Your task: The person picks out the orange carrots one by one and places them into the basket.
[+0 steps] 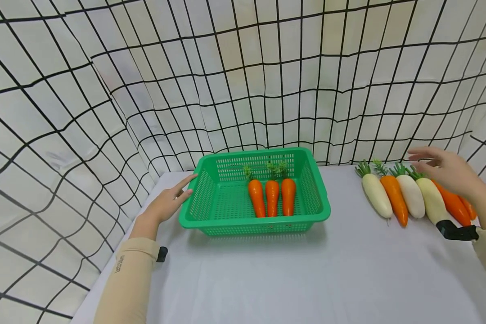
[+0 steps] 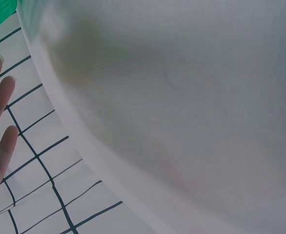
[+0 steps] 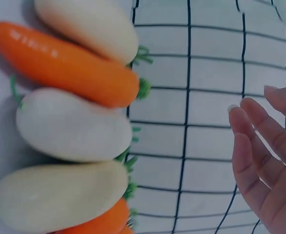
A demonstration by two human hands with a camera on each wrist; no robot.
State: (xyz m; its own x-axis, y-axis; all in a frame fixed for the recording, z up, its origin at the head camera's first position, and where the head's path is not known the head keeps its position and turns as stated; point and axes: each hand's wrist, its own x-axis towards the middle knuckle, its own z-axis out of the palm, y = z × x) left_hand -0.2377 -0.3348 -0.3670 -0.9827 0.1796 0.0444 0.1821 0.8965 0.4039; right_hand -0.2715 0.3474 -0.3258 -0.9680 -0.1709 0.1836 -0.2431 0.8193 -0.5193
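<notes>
Three orange carrots with green tops, one of them the left carrot, lie side by side in a green plastic basket. My left hand is at the basket's left rim with its fingers extended; whether they touch it I cannot tell. Over the right end of a row of vegetables hovers my right hand, fingers loosely bent and holding nothing. That row has a white radish, a carrot, a second white radish, a third radish and more carrots partly hidden by the right arm.
A white cloth covers the table. White fabric with a black grid rises behind the basket and along the left side. Dark straps sit at both wrists, including the right strap.
</notes>
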